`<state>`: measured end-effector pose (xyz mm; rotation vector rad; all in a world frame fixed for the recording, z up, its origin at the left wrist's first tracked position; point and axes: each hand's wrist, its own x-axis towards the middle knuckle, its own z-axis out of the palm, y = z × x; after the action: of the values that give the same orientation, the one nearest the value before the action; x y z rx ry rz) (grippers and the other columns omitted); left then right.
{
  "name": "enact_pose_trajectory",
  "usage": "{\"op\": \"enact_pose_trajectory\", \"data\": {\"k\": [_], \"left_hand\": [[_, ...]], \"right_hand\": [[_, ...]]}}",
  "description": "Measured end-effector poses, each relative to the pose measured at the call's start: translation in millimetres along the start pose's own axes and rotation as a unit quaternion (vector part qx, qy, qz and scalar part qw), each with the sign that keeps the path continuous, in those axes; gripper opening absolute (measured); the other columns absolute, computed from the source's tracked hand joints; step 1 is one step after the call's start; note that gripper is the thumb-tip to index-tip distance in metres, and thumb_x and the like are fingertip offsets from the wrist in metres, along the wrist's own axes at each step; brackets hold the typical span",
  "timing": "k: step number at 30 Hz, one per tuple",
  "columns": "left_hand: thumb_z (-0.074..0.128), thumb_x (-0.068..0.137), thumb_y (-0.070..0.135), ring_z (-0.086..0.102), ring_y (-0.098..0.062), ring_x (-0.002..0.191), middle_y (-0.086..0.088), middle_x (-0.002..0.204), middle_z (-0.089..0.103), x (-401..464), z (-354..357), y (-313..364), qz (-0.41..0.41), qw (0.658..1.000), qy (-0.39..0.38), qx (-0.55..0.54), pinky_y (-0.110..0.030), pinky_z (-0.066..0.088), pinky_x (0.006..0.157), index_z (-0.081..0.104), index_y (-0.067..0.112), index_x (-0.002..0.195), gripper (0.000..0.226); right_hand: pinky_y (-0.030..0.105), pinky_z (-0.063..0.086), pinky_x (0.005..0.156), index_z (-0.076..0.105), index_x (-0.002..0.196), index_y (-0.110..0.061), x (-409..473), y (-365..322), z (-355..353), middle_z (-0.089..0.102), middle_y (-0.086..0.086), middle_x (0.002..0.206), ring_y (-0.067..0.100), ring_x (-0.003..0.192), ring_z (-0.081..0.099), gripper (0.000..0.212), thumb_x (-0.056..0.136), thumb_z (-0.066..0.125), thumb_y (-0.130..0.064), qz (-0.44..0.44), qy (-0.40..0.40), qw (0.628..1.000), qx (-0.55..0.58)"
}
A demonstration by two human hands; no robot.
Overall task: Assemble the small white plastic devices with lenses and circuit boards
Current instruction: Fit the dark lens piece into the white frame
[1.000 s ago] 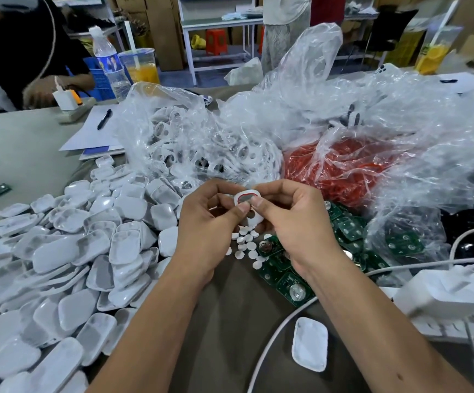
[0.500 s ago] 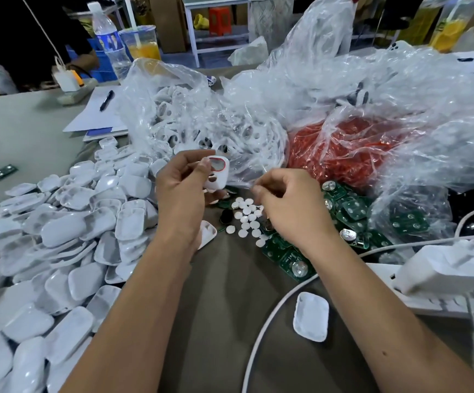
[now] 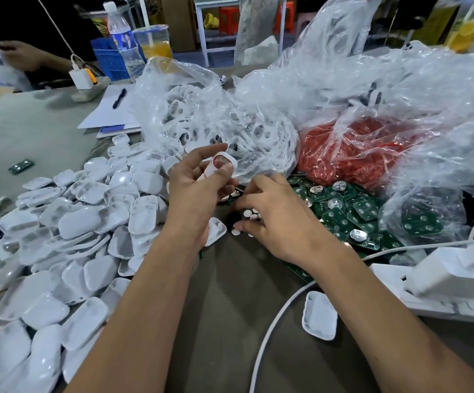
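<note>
My left hand [image 3: 196, 194] holds a small white device shell [image 3: 221, 165] with a red ring inside, raised above the table, thumb and fingers curled round it. My right hand [image 3: 275, 217] is down on the table over the scattered small white lens discs [image 3: 251, 214], its fingertips touching them. Whether a disc is pinched is not clear. Green circuit boards [image 3: 340, 211] lie in a heap just right of that hand. A big pile of white shell halves [image 3: 88, 222] covers the table to the left.
Clear plastic bags hold white front shells [image 3: 224, 129], red parts [image 3: 352, 151] and more green boards [image 3: 420, 222]. A white charger [image 3: 454, 268] and cable [image 3: 275, 321] sit at the right. One loose shell half [image 3: 319, 314] lies near the cable. Another person sits at the far left.
My hands have parted: the left kept the shell and lifted it leftward, while the right dropped down onto the lens discs on the table.
</note>
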<state>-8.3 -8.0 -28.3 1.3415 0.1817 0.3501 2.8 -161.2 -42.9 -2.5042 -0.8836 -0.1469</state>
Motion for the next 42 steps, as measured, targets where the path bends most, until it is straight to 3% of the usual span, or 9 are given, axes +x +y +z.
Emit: {"op": "enact_pose_trajectory", "data": {"k": [6, 9, 11, 13, 14, 16, 20, 26, 42], "left_hand": [[0.076, 0.083, -0.007, 0.06, -0.01, 0.067, 0.004, 0.083, 0.068, 0, -1, -1, 0.011, 0.999, -0.001, 0.046, -0.03, 0.053, 0.066, 0.075, 0.019, 0.114, 0.041], [0.075, 0.086, -0.004, 0.057, -0.009, 0.068, 0.001, 0.086, 0.064, 1, -1, -2, 0.016, 0.999, 0.009, 0.047, -0.02, 0.05, 0.066, 0.075, 0.017, 0.116, 0.037], [0.074, 0.087, -0.005, 0.057, -0.01, 0.073, 0.0, 0.088, 0.061, 2, -2, -2, 0.013, 0.999, 0.005, 0.032, -0.019, 0.049, 0.068, 0.075, 0.016, 0.118, 0.038], [0.071, 0.088, -0.008, 0.056, -0.012, 0.075, -0.002, 0.088, 0.059, 2, -3, -1, 0.008, 1.0, -0.007, 0.01, -0.022, 0.05, 0.071, 0.074, 0.016, 0.119, 0.04], [0.07, 0.088, -0.01, 0.054, -0.013, 0.074, -0.002, 0.087, 0.058, 2, -4, 0, 0.007, 1.0, -0.016, 0.005, -0.024, 0.05, 0.07, 0.074, 0.016, 0.119, 0.041], [0.067, 0.088, -0.011, 0.054, -0.011, 0.067, 0.0, 0.082, 0.057, 0, -5, 2, 0.004, 0.999, -0.043, -0.002, -0.023, 0.051, 0.063, 0.074, 0.016, 0.12, 0.042], [0.063, 0.09, -0.011, 0.061, -0.008, 0.062, -0.001, 0.079, 0.054, -4, -3, 5, -0.01, 0.993, -0.11, -0.038, -0.02, 0.052, 0.053, 0.073, 0.016, 0.121, 0.042], [0.065, 0.089, 0.001, 0.054, -0.015, 0.073, 0.001, 0.086, 0.055, -6, -2, 5, 0.002, 0.987, -0.159, -0.024, -0.025, 0.048, 0.076, 0.073, 0.017, 0.125, 0.04], [0.079, 0.084, -0.003, 0.067, -0.016, 0.089, -0.003, 0.105, 0.071, -8, 1, 3, 0.071, 0.986, -0.15, 0.025, -0.025, 0.056, 0.076, 0.077, 0.016, 0.115, 0.037]], "right_hand": [[0.041, 0.045, 0.089, 0.08, 0.105, -0.017, 4, 1, 4, 0.064, 0.003, 0.097, 0.026, 0.103, 0.049, 0.016, 0.097, 0.071, -0.027, -0.038, 0.034, 0.999, -0.009], [0.032, 0.048, 0.08, 0.081, 0.095, -0.016, 3, 3, 0, 0.071, -0.003, 0.086, 0.013, 0.087, 0.061, 0.01, 0.097, 0.071, -0.019, 0.032, 0.096, 0.987, 0.123], [0.023, 0.051, 0.066, 0.079, 0.094, -0.016, 3, 5, -8, 0.076, -0.007, 0.08, 0.001, 0.072, 0.066, 0.012, 0.1, 0.068, -0.017, 0.136, 0.122, 0.916, 0.357], [0.022, 0.05, 0.055, 0.076, 0.096, -0.009, 2, 3, -15, 0.078, 0.003, 0.081, 0.01, 0.068, 0.071, 0.015, 0.103, 0.063, -0.012, 0.207, 0.119, 0.789, 0.566], [0.021, 0.05, 0.052, 0.074, 0.096, -0.006, 2, 3, -18, 0.078, 0.009, 0.082, 0.015, 0.068, 0.073, 0.016, 0.103, 0.061, -0.01, 0.218, 0.117, 0.752, 0.611], [0.02, 0.051, 0.05, 0.073, 0.096, -0.004, 1, 1, -22, 0.078, 0.015, 0.085, 0.02, 0.069, 0.075, 0.018, 0.104, 0.058, -0.009, 0.216, 0.109, 0.726, 0.644], [0.02, 0.052, 0.052, 0.075, 0.093, -0.003, 0, -2, -24, 0.078, 0.018, 0.086, 0.023, 0.071, 0.076, 0.02, 0.103, 0.059, -0.009, 0.208, 0.117, 0.719, 0.652], [0.021, 0.054, 0.054, 0.075, 0.096, -0.001, 0, -2, -24, 0.078, 0.02, 0.089, 0.024, 0.074, 0.077, 0.018, 0.103, 0.06, -0.007, 0.214, 0.136, 0.718, 0.648], [0.025, 0.055, 0.056, 0.074, 0.096, -0.002, 0, -1, -26, 0.077, 0.014, 0.083, 0.023, 0.07, 0.072, 0.017, 0.103, 0.059, -0.005, 0.211, 0.153, 0.718, 0.646]]}}
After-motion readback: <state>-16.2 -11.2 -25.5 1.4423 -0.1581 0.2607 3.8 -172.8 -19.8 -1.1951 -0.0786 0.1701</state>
